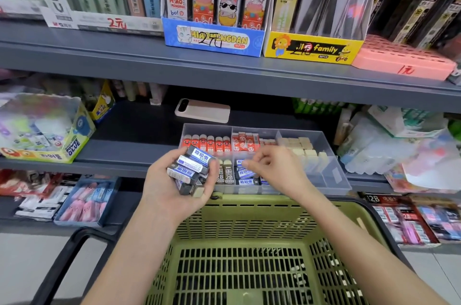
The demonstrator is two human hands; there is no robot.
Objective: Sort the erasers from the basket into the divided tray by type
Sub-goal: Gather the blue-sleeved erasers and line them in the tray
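My left hand [172, 184] grips a bunch of blue-and-white sleeved erasers [190, 167], held just left of the clear divided tray [331, 174] on the shelf. My right hand [274, 167] hovers over the tray's front middle compartment, fingers loosely curled with nothing seen in them, above blue-sleeved erasers [245, 174] lying there. The tray also holds red erasers [209, 143], red-and-white erasers [243, 142], plain beige erasers [303, 147] and dark 2B erasers [225, 173]. The green basket [249, 217] sits below my arms, its slatted bottom showing.
A pale phone [202, 110] lies on the shelf behind the tray. A glue display box [47, 130] stands at the left and wrapped goods [399, 145] at the right. Lead boxes fill the shelf above. The basket's black handle [64, 259] hangs at the lower left.
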